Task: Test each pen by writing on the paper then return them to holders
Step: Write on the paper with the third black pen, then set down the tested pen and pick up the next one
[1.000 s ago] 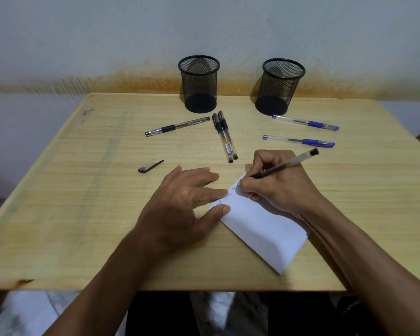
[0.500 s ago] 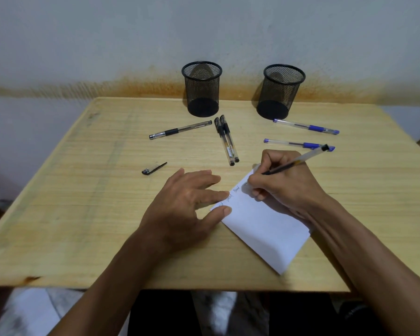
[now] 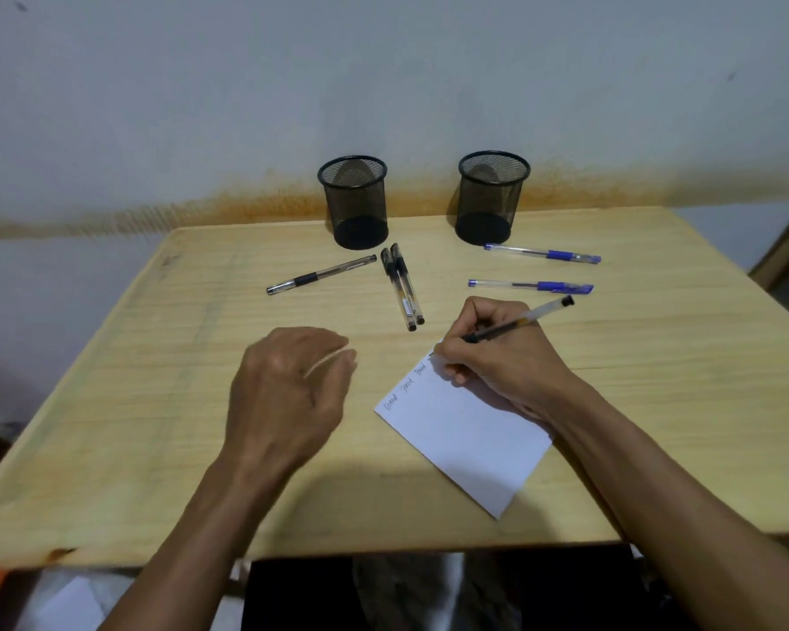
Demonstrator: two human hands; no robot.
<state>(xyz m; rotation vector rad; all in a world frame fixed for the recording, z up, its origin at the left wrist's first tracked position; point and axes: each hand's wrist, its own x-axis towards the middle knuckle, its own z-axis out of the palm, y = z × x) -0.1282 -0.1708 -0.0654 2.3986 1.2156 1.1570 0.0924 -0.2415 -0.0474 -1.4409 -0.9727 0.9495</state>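
A right hand (image 3: 504, 357) grips a black pen (image 3: 520, 322), tip at the paper (image 3: 465, 439) on the table (image 3: 156, 403), testing under way; capping and holding it should follow. The left hand (image 3: 288, 398) hovers blurred, fingers loosely curled, seemingly empty. 5 pens lie near 2 empty mesh holders (image 3: 358, 202).

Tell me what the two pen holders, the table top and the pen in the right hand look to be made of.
Left pen holder and right pen holder: black metal mesh, probably, matte; the wall shows through the weave. Table top: pale wood or wood-look laminate, with straight grain lines and a dull sheen. Pen held by the right hand: clear plastic barrel, dark end plug.
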